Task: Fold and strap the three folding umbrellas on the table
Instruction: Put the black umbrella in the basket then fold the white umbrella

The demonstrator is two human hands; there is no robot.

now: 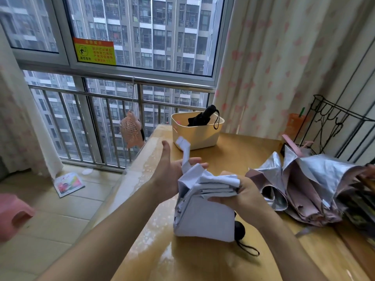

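A pale lilac folding umbrella (205,216) is held over the wooden table (233,157), its canopy bunched in pleats and its black handle with a wrist loop pointing toward me. My right hand (241,194) grips the folded pleats near the top. My left hand (172,169) is spread with the thumb up, and the umbrella's white strap (185,151) runs up between its fingers. A pink and silver umbrella (304,189) lies unfolded on the table to the right. A black folded umbrella (203,117) stands in a cream bin (196,134) at the back.
A black wire rack (334,126) stands at the table's right rear, with dark items along the right edge. A window with a metal railing (113,94) runs behind, a pink fan (132,128) hanging from it. A pink stool (12,213) and a booklet (69,184) lie on the floor left.
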